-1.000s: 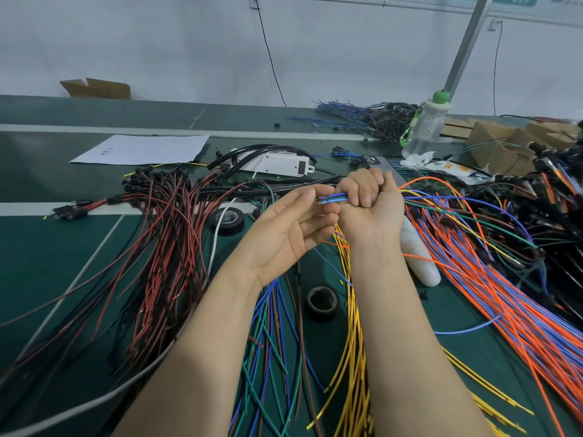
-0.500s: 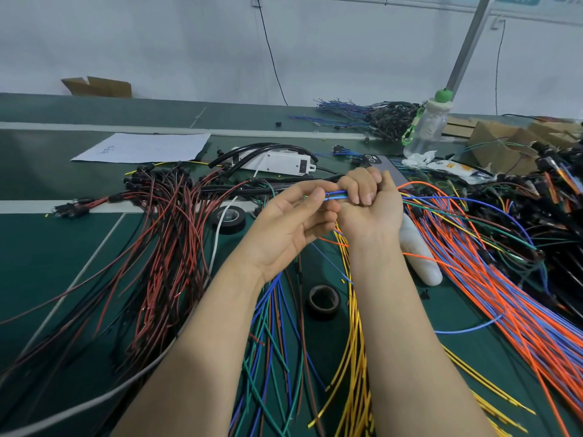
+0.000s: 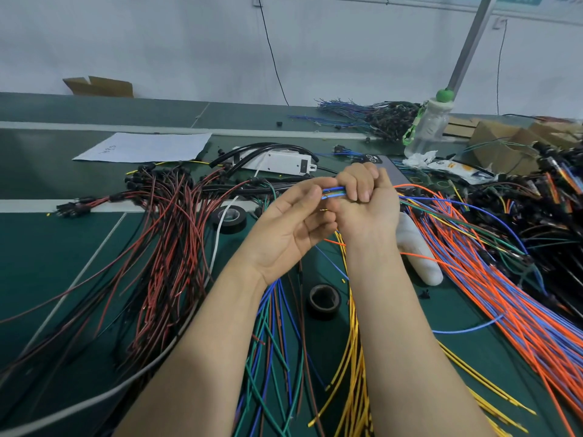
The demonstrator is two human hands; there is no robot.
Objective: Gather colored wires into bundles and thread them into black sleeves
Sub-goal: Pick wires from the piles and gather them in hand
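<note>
- Green matting covers the long work table (image 3: 56, 272), which runs up to a pale wall (image 3: 157, 42); a white plastic box (image 3: 280, 164) lies near the table's middle.
- Just in front of the white box, the right hand (image 3: 367, 206) is raised off the table, its fingers closed in a fist round a bundle of coloured wires (image 3: 334, 191).
- The bundle's short blue and green ends stick out of the fist to the left; its long tails trail out to the right of the box, over the table.
- The left hand (image 3: 290, 228), palm up and fingers half curled, meets those ends, with its thumb and forefinger closing on the tips.
- Black tubing (image 3: 252, 151) arches over the white box's left end, lying on the table.
- Left of the box and nearer the person, red and black wires (image 3: 164, 247) sprawl in a thick heap.
- Right of the box, orange and blue wires (image 3: 489, 294) fan out towards the table's near edge.
- In front of the box, under the forearms, lie yellow wires (image 3: 353, 357) and a mix of blue, green and brown wires (image 3: 274, 335).
- Two rolls of black tape lie in front of the box, one (image 3: 229, 217) close to it and one (image 3: 324, 300) between the forearms.
- A sheet of paper (image 3: 142, 146) lies left of the box, and a clear bottle (image 3: 429, 127) with a green cap stands to the box's right.
</note>
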